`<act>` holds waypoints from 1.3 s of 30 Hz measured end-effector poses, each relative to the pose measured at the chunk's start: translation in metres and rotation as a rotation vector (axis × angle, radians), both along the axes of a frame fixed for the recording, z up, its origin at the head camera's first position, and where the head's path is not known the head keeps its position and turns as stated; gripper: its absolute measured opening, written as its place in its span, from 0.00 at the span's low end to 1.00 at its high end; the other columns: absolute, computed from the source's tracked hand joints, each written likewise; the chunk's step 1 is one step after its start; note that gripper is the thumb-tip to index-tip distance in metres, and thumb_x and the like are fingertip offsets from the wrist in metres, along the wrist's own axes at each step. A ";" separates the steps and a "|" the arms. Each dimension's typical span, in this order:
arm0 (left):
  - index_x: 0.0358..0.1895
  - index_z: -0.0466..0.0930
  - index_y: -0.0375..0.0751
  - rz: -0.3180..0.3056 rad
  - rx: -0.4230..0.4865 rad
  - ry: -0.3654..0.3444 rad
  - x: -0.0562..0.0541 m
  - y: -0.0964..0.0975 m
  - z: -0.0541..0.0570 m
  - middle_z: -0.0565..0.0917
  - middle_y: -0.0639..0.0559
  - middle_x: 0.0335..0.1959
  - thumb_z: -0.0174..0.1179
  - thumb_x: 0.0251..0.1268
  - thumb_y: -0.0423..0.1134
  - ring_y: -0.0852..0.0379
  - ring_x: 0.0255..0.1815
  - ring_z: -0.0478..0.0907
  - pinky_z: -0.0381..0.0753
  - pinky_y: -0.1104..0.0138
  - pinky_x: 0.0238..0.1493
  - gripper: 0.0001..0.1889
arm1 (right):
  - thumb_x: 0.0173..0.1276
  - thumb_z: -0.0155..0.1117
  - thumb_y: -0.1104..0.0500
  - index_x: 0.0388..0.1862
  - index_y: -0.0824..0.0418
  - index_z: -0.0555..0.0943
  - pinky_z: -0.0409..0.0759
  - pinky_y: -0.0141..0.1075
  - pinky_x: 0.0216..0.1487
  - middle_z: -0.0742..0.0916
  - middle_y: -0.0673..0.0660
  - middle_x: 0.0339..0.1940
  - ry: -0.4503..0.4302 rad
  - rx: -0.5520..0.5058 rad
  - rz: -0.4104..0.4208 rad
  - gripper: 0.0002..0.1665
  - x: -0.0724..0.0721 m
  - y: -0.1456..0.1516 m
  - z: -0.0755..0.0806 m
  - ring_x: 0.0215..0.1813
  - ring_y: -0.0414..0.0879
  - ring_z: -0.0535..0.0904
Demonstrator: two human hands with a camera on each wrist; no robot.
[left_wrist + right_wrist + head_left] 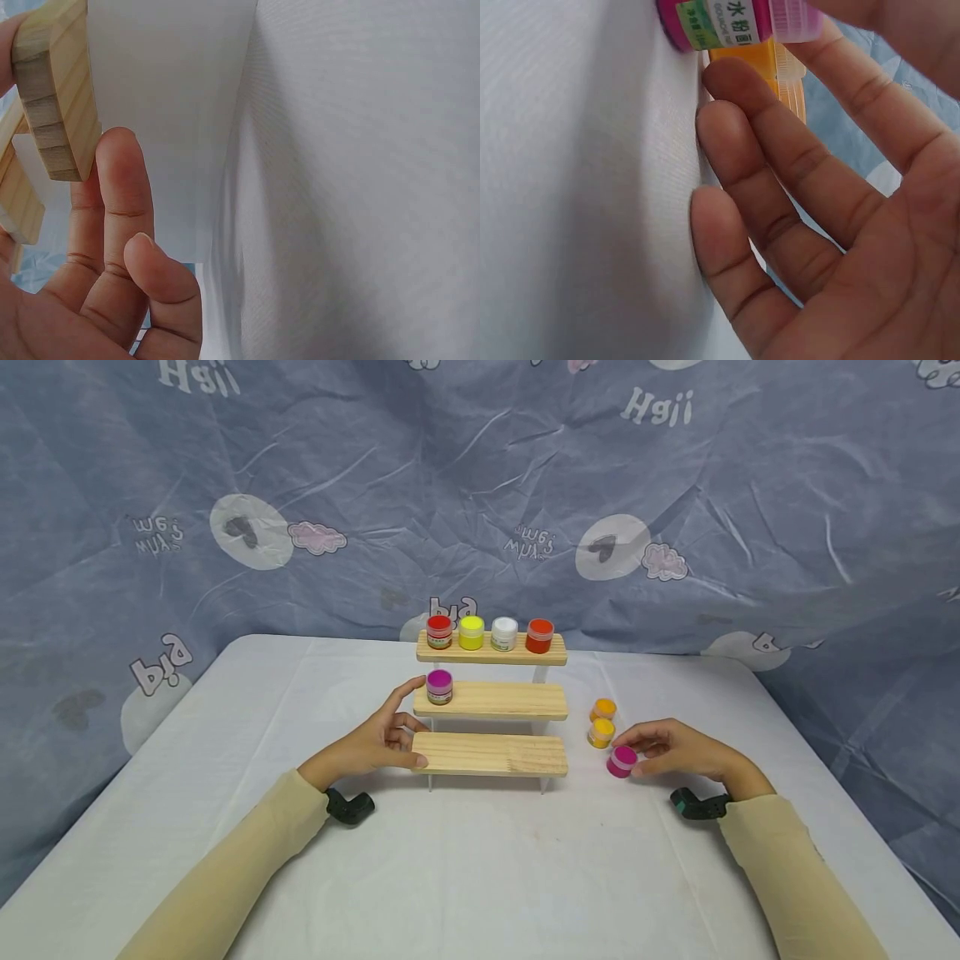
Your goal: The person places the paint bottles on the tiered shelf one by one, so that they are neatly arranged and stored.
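Observation:
A three-tier wooden display stand (480, 753) with clear legs stands on the white table. My left hand (375, 742) grips its left end, thumb on the bottom tier and index finger up by the middle one. In the left wrist view, fingers (124, 176) touch the shelf's end. At the right, my right hand (678, 752) pinches a magenta gouache paint jar (622, 762) between thumb and index finger, down at the table. The jar's printed label (720, 22) shows in the right wrist view, where the other fingers spread loosely below it.
Red, yellow, white (504, 634) and orange-red paint jars line the top tier. A purple jar (439, 687) sits at the left of the middle tier. Yellow-orange (601, 732) and orange (603, 709) jars stand right of the stand. A patterned grey-blue cloth (450, 485) hangs behind.

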State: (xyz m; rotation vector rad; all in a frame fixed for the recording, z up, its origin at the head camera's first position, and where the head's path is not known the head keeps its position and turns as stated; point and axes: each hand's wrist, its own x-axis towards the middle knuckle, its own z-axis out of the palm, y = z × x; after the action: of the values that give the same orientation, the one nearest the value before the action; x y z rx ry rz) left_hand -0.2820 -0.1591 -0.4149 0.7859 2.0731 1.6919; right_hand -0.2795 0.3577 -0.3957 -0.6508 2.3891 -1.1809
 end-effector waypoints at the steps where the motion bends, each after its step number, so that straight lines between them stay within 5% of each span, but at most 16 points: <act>1: 0.90 0.36 0.56 0.001 -0.002 0.001 0.000 0.000 0.000 0.80 0.35 0.55 0.75 0.62 0.26 0.54 0.37 0.81 0.78 0.69 0.38 0.64 | 0.69 0.78 0.65 0.62 0.72 0.85 0.83 0.31 0.57 0.89 0.58 0.57 0.000 -0.001 0.000 0.25 0.000 0.000 0.000 0.54 0.40 0.85; 17: 0.90 0.34 0.53 -0.009 0.012 0.009 -0.001 0.000 -0.001 0.80 0.33 0.55 0.75 0.63 0.27 0.54 0.37 0.81 0.77 0.68 0.37 0.64 | 0.71 0.75 0.66 0.60 0.74 0.83 0.84 0.32 0.57 0.89 0.53 0.52 -0.004 -0.036 0.037 0.21 0.003 -0.008 0.015 0.53 0.43 0.87; 39: 0.91 0.36 0.56 0.007 -0.002 0.003 0.000 0.001 -0.001 0.81 0.35 0.55 0.74 0.62 0.25 0.54 0.38 0.82 0.77 0.69 0.37 0.64 | 0.68 0.76 0.73 0.57 0.72 0.85 0.82 0.28 0.59 0.91 0.52 0.54 0.309 -0.168 0.023 0.19 0.027 -0.052 0.046 0.52 0.40 0.88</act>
State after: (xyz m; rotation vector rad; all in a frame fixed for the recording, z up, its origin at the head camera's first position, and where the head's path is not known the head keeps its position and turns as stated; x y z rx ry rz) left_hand -0.2822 -0.1584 -0.4156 0.7819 2.0809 1.6933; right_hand -0.2521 0.3058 -0.3493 -0.9763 2.5381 -1.3675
